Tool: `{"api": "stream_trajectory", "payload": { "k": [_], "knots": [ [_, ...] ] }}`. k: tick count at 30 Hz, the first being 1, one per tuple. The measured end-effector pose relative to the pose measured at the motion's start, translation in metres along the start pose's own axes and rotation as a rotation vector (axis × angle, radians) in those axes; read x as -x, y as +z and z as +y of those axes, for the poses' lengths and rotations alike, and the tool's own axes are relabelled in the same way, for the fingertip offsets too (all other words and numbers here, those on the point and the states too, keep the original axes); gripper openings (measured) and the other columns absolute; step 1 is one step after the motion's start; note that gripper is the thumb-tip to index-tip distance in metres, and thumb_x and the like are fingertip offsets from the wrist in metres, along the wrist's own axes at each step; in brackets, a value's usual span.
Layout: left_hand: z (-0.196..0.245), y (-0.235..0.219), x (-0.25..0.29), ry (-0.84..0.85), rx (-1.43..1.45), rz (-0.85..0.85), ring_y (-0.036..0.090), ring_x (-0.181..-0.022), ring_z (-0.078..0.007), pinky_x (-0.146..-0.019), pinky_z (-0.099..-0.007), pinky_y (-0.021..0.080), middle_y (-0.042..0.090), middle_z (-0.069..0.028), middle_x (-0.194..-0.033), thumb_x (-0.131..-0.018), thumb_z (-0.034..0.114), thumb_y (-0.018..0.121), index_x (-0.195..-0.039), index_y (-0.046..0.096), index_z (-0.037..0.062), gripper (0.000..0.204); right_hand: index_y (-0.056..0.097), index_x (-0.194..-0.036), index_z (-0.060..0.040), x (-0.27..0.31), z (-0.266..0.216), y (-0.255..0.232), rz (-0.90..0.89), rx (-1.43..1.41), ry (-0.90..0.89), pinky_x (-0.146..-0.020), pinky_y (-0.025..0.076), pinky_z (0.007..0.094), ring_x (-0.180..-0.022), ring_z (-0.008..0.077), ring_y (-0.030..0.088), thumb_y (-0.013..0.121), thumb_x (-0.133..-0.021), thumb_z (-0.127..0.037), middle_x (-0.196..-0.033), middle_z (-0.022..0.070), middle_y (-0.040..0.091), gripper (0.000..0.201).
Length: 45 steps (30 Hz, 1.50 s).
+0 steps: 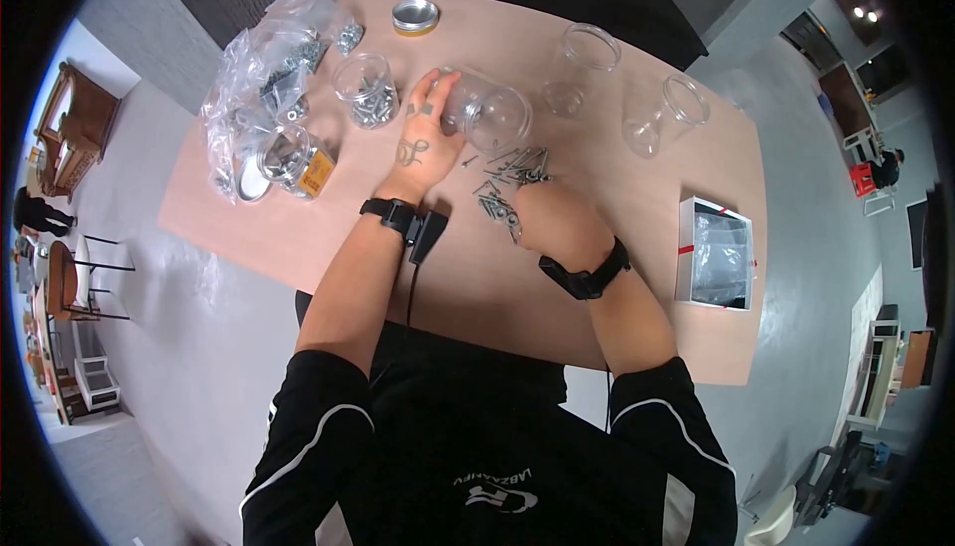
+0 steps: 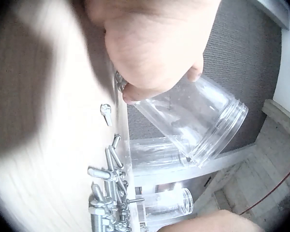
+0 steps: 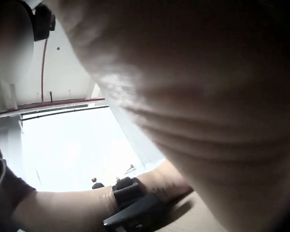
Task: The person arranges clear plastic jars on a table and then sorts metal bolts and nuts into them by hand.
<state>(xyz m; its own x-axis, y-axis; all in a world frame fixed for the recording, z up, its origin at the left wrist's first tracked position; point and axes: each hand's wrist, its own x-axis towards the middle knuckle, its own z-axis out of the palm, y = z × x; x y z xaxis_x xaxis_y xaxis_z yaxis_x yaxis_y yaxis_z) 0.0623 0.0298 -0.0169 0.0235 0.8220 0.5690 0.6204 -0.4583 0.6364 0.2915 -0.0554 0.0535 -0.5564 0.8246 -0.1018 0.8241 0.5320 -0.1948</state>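
Observation:
My left hand (image 1: pixel 426 138) holds a clear plastic jar (image 1: pixel 497 118) by its body, fingers and thumb around the base end. The jar lies tilted, its threaded open mouth turned away from the palm in the left wrist view. Below that mouth a pile of metal bolts (image 1: pixel 519 163) is spread on the table, with one loose bolt (image 2: pixel 105 114) apart from it. My right hand (image 1: pixel 562 216) is bent down at the near edge of the pile. Its fingers are hidden beneath the back of the hand, so I cannot tell what they hold.
Two clear jars (image 1: pixel 645 136) (image 1: pixel 593 47) lie at the back right. On the left are a jar of hardware (image 1: pixel 374 106), a yellow-labelled jar (image 1: pixel 316 174) and plastic bags (image 1: pixel 244 79). A metal lid (image 1: pixel 415 15) sits at the back, a white box (image 1: pixel 686 282) at the right.

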Motion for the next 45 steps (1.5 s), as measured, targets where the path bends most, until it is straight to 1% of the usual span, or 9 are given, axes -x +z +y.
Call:
{"api": "stream_trajectory", "payload": {
  "k": [4,8,11,16,26,28,34,36,45],
  "knots": [
    [-0.001,0.0,-0.001,0.014,0.007,0.008,0.06,-0.122,-0.0331,-0.093,-0.0358,0.057,0.041,-0.018,-0.16,-0.074,-0.003,0.089,-0.154,0.049,0.0148,0.091,0.076,-0.085,-0.0023,-0.003,-0.002,-0.01,-0.055,-0.012,0.027,-0.077,0.061,0.0506,-0.087,0.0391,0.076,0.071,-0.079,-0.009,-0.087,0.0215,0.075,0.01],
    [-0.001,0.0,-0.001,0.022,0.008,0.017,0.059,-0.124,-0.034,-0.093,-0.0361,0.057,0.041,-0.0183,-0.16,-0.074,-0.002,0.089,-0.154,0.049,0.0147,0.091,0.074,-0.084,-0.0008,-0.006,-0.002,-0.016,0.002,-0.121,0.017,-0.077,0.058,0.0503,-0.085,0.0427,0.072,0.075,-0.074,-0.012,-0.085,0.0229,0.073,0.015],
    [0.0,0.0,0.0,-0.006,0.033,0.005,0.058,-0.126,-0.0343,-0.093,-0.0364,0.057,0.04,-0.0185,-0.161,-0.075,-0.001,0.089,-0.154,0.049,0.0151,0.09,0.075,-0.086,-0.0016,-0.009,-0.009,-0.01,-0.045,-0.044,0.019,-0.079,0.061,0.0517,-0.089,0.0407,0.075,0.069,-0.081,-0.009,-0.09,0.0232,0.075,0.012],
    [0.001,0.0,0.001,0.005,0.04,0.025,0.058,-0.126,-0.0334,-0.093,-0.0364,0.057,0.04,-0.0185,-0.161,-0.077,0.0,0.088,-0.155,0.049,0.0159,0.089,0.075,-0.086,0.0017,-0.008,-0.01,-0.001,0.073,-0.136,0.004,-0.079,0.06,0.0525,-0.088,0.0431,0.075,0.065,-0.085,-0.008,-0.09,0.0245,0.074,0.014],
    [0.001,0.0,0.0,0.008,0.043,0.023,0.058,-0.128,-0.0337,-0.09,-0.0347,0.057,0.04,-0.018,-0.161,-0.075,-0.003,0.086,-0.155,0.048,0.0177,0.091,0.075,-0.087,0.0025,-0.015,-0.01,-0.003,-0.002,-0.092,-0.011,-0.081,0.06,0.053,-0.088,0.0434,0.074,0.068,-0.083,-0.01,-0.092,0.0254,0.074,0.015],
    [0.0,0.0,0.001,-0.031,0.083,0.004,0.058,-0.129,-0.034,-0.09,-0.0345,0.057,0.04,-0.018,-0.161,-0.075,-0.003,0.086,-0.155,0.048,0.018,0.091,0.075,-0.086,0.0018,-0.015,-0.012,-0.001,0.139,-0.154,-0.061,-0.08,0.06,0.053,-0.085,0.0436,0.074,0.069,-0.083,-0.011,-0.088,0.0244,0.073,0.014],
    [0.0,0.001,-0.001,-0.002,0.04,0.016,0.057,-0.132,-0.0346,-0.092,-0.0356,0.058,0.039,-0.0184,-0.163,-0.076,-0.002,0.087,-0.156,0.048,0.0179,0.091,0.074,-0.087,-0.0005,-0.021,-0.013,0.016,0.214,-0.182,-0.118,-0.079,0.06,0.053,-0.085,0.0433,0.073,0.066,-0.085,-0.008,-0.087,0.0244,0.073,0.01],
    [0.006,-0.002,-0.001,-0.072,0.134,-0.002,0.052,-0.135,-0.0416,-0.101,-0.0408,0.056,0.041,-0.0221,-0.159,-0.076,-0.009,0.075,-0.153,0.05,0.0215,0.087,0.073,-0.087,-0.0008,-0.019,-0.018,0.014,0.223,-0.196,-0.102,-0.078,0.06,0.0529,-0.085,0.0433,0.073,0.065,-0.086,-0.007,-0.087,0.0245,0.073,0.011],
    [0.007,-0.002,0.0,-0.026,0.091,0.021,0.054,-0.133,-0.0411,-0.1,-0.0401,0.056,0.039,-0.0229,-0.159,-0.077,-0.009,0.075,-0.153,0.051,0.0215,0.086,0.072,-0.087,-0.0009,-0.017,-0.016,0.021,0.245,-0.228,-0.14,-0.079,0.058,0.0525,-0.087,0.0433,0.073,0.06,-0.09,-0.008,-0.087,0.024,0.072,0.014]
  ]
}}
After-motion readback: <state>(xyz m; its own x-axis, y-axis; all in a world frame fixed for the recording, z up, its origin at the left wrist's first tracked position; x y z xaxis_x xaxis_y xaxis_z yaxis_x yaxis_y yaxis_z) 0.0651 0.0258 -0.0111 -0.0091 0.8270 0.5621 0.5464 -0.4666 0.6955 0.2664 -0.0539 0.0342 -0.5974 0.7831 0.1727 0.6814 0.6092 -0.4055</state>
